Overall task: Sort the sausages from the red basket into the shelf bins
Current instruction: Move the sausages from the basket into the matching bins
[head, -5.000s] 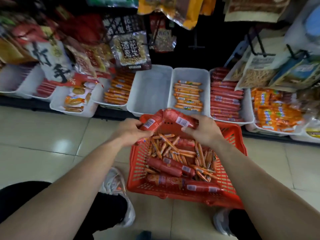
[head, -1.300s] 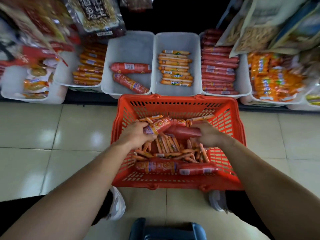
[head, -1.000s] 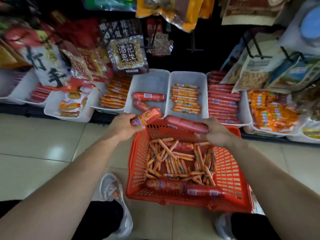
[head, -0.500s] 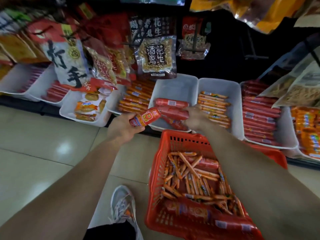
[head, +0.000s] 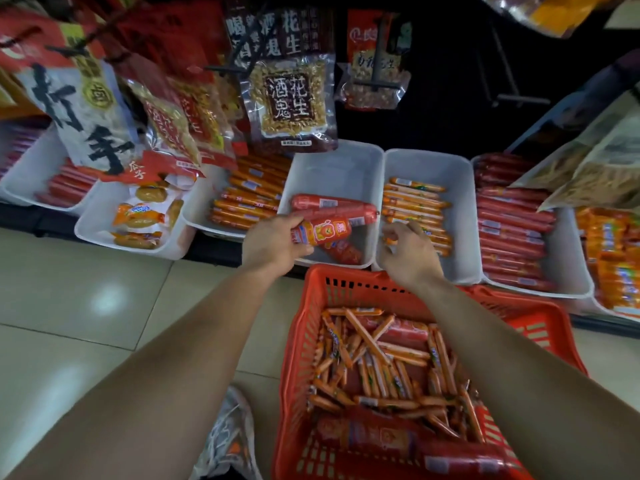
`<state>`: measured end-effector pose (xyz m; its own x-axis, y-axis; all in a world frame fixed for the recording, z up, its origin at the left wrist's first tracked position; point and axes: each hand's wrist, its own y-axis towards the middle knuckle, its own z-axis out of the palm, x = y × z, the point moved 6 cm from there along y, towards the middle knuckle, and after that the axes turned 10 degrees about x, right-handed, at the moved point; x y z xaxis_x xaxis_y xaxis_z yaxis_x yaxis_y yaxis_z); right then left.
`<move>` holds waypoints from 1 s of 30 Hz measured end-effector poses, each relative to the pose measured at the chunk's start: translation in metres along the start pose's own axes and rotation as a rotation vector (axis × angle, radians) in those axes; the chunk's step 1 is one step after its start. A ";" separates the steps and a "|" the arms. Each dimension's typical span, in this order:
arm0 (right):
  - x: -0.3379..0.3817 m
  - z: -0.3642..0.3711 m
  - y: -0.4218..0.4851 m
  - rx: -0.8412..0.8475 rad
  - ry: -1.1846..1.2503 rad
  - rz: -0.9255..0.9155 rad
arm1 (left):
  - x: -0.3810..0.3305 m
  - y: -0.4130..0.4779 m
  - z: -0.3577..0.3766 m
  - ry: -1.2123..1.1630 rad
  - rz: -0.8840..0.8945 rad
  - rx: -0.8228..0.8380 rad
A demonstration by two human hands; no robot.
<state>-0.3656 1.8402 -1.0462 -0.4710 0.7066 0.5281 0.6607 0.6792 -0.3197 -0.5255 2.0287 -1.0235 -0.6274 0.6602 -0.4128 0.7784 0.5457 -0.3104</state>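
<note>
While our left hand gripped a fat sausage just past the far rim of the red basket, we guessed it was firm, slippery, best held round its middle, and could not tell if our curled right hand held anything.

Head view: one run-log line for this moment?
left hand: grips thick sausage over middle bin | right hand: over thin-sausage bin, grasp unclear | red basket: sausages remain
</note>
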 end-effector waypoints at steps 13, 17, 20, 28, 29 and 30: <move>-0.031 0.003 -0.015 0.075 0.005 0.037 | -0.042 0.052 0.035 -0.080 0.006 0.079; -0.042 -0.007 -0.034 0.068 0.036 0.058 | -0.047 0.021 0.016 -0.084 0.044 0.028; -0.050 -0.020 -0.060 0.049 0.040 0.082 | -0.058 -0.018 0.011 -0.137 0.063 0.006; -0.117 -0.015 -0.148 0.102 0.042 0.193 | -0.092 -0.112 0.107 -0.240 0.042 0.305; -0.127 -0.005 -0.156 0.147 0.043 0.219 | -0.089 -0.119 0.125 -0.218 0.012 0.351; -0.136 0.005 -0.163 0.194 0.039 0.240 | -0.086 -0.125 0.142 -0.181 -0.018 0.394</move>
<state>-0.4124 1.6349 -1.0701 -0.2897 0.8461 0.4475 0.6250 0.5213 -0.5810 -0.5657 1.8306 -1.0704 -0.6550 0.5320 -0.5367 0.7374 0.2946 -0.6079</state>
